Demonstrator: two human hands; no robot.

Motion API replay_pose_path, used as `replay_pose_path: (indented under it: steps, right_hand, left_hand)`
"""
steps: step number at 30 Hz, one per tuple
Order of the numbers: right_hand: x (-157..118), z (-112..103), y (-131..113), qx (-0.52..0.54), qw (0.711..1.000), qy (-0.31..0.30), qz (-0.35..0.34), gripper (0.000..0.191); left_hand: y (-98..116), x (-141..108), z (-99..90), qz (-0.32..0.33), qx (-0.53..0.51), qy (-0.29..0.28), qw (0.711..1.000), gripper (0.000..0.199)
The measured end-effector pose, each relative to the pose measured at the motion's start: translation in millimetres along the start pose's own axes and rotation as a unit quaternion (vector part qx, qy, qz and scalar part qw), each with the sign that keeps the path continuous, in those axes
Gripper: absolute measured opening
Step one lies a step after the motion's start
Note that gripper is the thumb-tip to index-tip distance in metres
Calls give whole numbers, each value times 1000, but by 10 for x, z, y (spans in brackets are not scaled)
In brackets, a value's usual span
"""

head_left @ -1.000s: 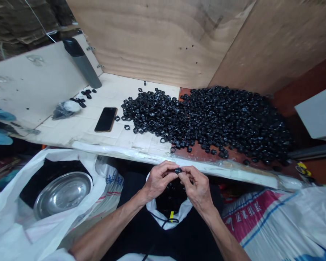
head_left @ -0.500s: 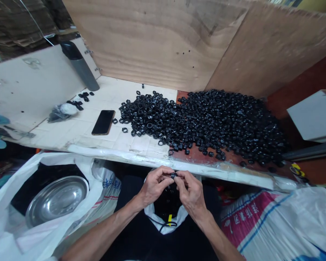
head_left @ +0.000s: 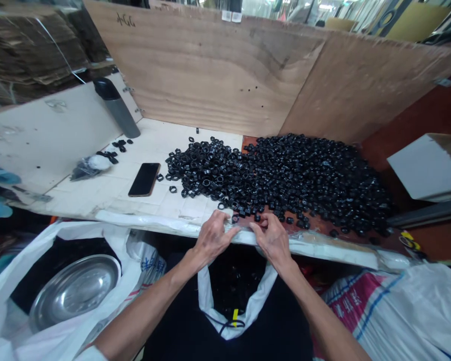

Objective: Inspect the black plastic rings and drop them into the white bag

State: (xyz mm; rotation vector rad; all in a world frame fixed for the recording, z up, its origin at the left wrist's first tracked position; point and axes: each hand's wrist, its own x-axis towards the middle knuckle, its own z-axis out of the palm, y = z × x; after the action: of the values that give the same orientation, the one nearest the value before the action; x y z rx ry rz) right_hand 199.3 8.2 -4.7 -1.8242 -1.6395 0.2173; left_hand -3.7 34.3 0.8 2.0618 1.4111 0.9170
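Note:
My left hand (head_left: 215, 235) is over the table's front edge, thumb and fingers apart, with nothing seen in it. A black hex nut (head_left: 235, 218) lies just beyond its thumb. My right hand (head_left: 273, 239) is beside it, fingers slightly curled and thumb apart, close to another black nut (head_left: 258, 218). A large pile of black hex nuts (head_left: 304, 175) spreads over the table beyond both hands. Below them, on the lap, a white bag (head_left: 208, 301) hangs open with dark pieces inside.
A phone (head_left: 145, 179), a grey bottle (head_left: 122, 113) and a small plastic bag (head_left: 86, 169) are on the table's left. A white sack with a metal bowl (head_left: 77, 288) stands lower left. A printed sack (head_left: 398, 311) and white box (head_left: 421, 165) are at right. Wooden panels (head_left: 210, 70) rise behind.
Both hands have moved up from above the lap bag to the table edge and parted. The small black nut pinched between them is gone from the fingers. The view has tilted upward.

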Motion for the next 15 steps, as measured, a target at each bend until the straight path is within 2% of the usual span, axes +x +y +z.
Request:
replay_pose_path:
  steps: [3, 5, 7, 9, 12, 14, 15]
  right_hand:
    - [138, 114, -5, -39, 999, 2, -21, 27]
    - [146, 138, -12, -31, 999, 2, -38, 22]
    - [112, 121, -11, 15, 999, -3, -34, 20]
    - [63, 82, -19, 111, 994, -21, 16, 19]
    - [-3, 26, -84, 301, 944, -67, 114, 23]
    - [-38, 5, -164, 386, 911, -79, 123, 24]
    - [-54, -1, -208, 400, 906, -75, 111, 24]
  left_hand:
    - [-43, 163, 238, 22, 72, 23, 997, 25]
    - [-84, 190, 326, 38, 78, 21, 996, 18]
    - [-119, 173, 336, 57, 48, 20, 997, 19]
    - [-140, 140, 294, 71, -4, 22, 997, 22]
    - [-134, 98, 211, 72, -94, 24, 993, 26]
    - [-105, 75, 166, 79, -142, 12, 987, 28]
    - [-86, 62, 146, 83, -158, 5, 984, 30]
